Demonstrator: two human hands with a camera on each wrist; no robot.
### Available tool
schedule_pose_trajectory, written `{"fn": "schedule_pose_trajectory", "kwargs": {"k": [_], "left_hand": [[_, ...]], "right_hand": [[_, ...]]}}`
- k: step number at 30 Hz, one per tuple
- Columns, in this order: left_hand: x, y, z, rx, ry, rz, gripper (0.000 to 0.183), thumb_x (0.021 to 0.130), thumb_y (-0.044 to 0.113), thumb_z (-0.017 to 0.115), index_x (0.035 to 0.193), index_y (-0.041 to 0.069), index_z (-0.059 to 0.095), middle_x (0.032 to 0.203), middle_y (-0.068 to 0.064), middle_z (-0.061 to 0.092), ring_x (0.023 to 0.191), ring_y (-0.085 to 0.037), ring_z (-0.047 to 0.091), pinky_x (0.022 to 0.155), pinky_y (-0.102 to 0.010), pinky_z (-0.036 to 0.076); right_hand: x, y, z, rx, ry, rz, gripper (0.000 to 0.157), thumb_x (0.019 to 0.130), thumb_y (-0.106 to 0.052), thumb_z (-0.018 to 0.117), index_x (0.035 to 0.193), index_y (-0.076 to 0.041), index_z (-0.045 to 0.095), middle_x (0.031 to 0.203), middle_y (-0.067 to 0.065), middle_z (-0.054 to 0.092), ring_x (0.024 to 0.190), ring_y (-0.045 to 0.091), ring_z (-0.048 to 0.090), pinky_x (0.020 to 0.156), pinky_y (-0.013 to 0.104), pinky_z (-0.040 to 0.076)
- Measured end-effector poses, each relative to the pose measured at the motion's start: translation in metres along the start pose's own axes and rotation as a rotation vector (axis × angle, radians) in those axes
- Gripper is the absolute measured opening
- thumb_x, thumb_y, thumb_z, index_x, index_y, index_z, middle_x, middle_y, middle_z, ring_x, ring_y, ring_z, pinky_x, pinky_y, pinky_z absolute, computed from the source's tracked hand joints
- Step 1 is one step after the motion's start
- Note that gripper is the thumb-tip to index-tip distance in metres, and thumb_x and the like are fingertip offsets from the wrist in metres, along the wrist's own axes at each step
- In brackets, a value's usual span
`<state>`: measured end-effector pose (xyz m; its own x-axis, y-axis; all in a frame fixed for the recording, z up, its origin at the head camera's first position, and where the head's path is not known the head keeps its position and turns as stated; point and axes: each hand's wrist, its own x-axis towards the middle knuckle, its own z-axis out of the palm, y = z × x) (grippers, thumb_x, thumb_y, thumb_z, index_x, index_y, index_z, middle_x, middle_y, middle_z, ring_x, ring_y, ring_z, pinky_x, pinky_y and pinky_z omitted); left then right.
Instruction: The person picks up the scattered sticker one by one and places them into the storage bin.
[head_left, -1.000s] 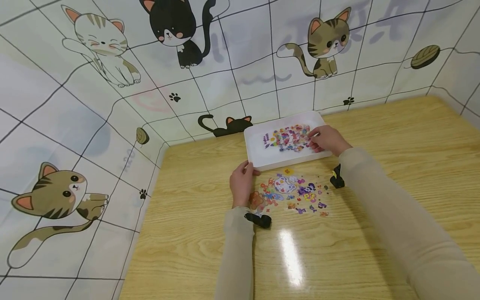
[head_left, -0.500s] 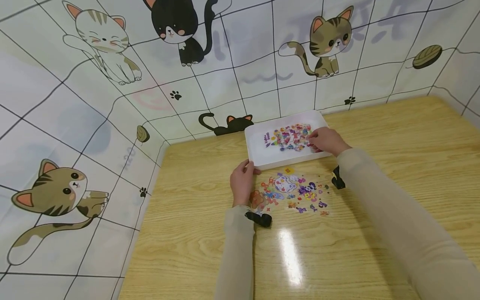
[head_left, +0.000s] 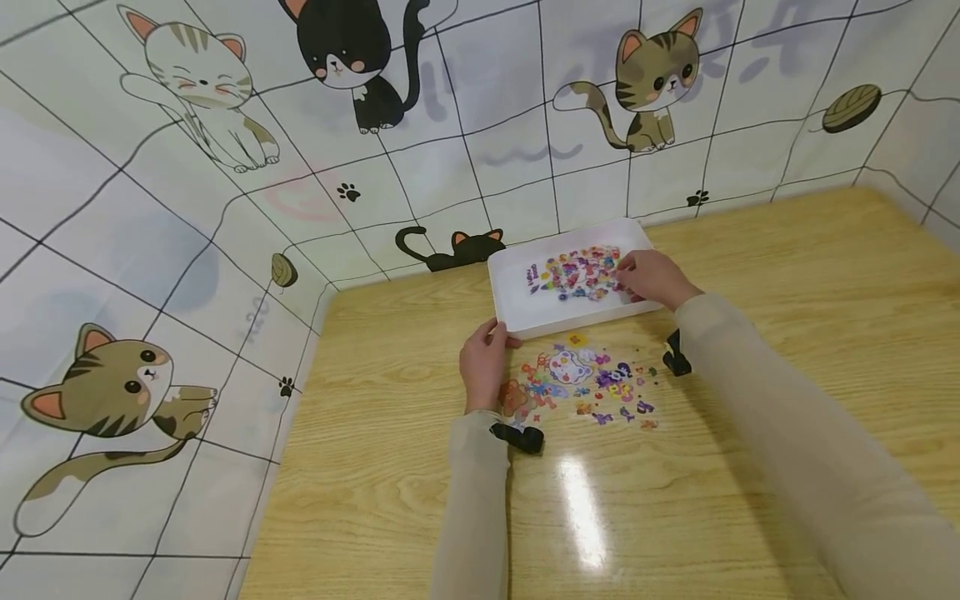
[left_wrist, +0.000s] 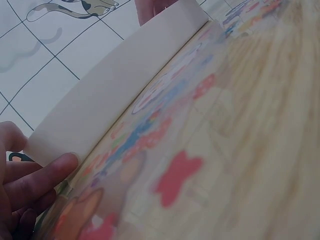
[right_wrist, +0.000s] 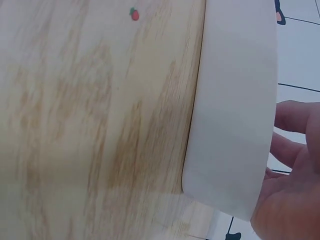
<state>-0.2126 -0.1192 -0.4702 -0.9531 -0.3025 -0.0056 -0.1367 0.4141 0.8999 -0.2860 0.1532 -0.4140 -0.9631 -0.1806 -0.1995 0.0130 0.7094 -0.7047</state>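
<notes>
In the head view a white tray lies near the back wall, with small colourful stickers inside it. My left hand holds the tray's near left corner. The left wrist view shows the thumb at the rim and a finger along the outer wall. My right hand reaches over the tray's right end, its curled fingertips down at the right edge of the stickers. From the right wrist, the tray's wall hides those fingertips, and I cannot tell whether they pinch a sticker.
A clear sheet of stickers lies flat on the wooden table, just in front of the tray. A wall with printed cats stands right behind the tray, and another rises at the left. Black straps with small devices circle both wrists.
The fingers of my right hand have drawn closer together at the stickers' right edge. My left hand and the tray have stayed in place.
</notes>
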Motion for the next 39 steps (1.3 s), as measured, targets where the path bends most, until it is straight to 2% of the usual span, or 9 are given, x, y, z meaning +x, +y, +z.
{"fn": "schedule_pose_trajectory", "kwargs": {"k": [9,17,24,32,39], "left_hand": [[0.001,0.001,0.0,0.008,0.01,0.008,0.041,0.088,0.043,0.047,0.12,0.019,0.058,0.068,0.008,0.066,0.088,-0.002,0.057,0.093,-0.031,0.033],[0.001,0.001,-0.002,0.008,0.008,0.013,0.043,0.088,0.043,0.047,0.121,0.017,0.057,0.068,0.008,0.066,0.091,-0.002,0.057,0.093,-0.031,0.033],[0.002,0.002,-0.003,-0.003,0.004,0.013,0.044,0.087,0.045,0.047,0.12,0.018,0.058,0.069,0.007,0.066,0.087,-0.003,0.057,0.091,-0.031,0.035],[0.002,0.003,-0.003,-0.014,0.009,0.014,0.042,0.087,0.045,0.048,0.119,0.018,0.059,0.069,0.006,0.066,0.086,-0.003,0.057,0.09,-0.032,0.036],[-0.001,0.002,-0.002,-0.01,0.002,0.011,0.042,0.088,0.044,0.047,0.119,0.018,0.058,0.07,0.006,0.067,0.088,-0.004,0.057,0.091,-0.032,0.035]], "right_hand": [[-0.007,0.003,-0.006,0.102,-0.002,-0.093,0.043,0.093,-0.032,0.044,0.122,-0.001,0.047,0.107,0.021,0.056,0.088,0.027,0.057,0.074,0.039,0.048],[-0.016,-0.003,-0.011,0.134,-0.019,-0.144,0.036,0.095,-0.024,0.042,0.123,-0.001,0.047,0.105,0.02,0.057,0.087,0.028,0.058,0.075,0.041,0.048],[-0.026,-0.01,-0.012,0.145,-0.017,-0.191,0.041,0.094,-0.027,0.043,0.127,-0.002,0.042,0.102,0.021,0.058,0.086,0.029,0.058,0.075,0.043,0.048],[-0.042,-0.013,-0.011,0.136,-0.008,-0.232,0.036,0.095,-0.028,0.041,0.121,-0.005,0.049,0.101,0.017,0.059,0.085,0.026,0.058,0.075,0.042,0.047],[-0.058,-0.013,-0.006,0.168,-0.043,-0.222,0.034,0.094,-0.029,0.043,0.116,-0.005,0.052,0.097,0.015,0.06,0.084,0.025,0.057,0.076,0.042,0.046]]}}
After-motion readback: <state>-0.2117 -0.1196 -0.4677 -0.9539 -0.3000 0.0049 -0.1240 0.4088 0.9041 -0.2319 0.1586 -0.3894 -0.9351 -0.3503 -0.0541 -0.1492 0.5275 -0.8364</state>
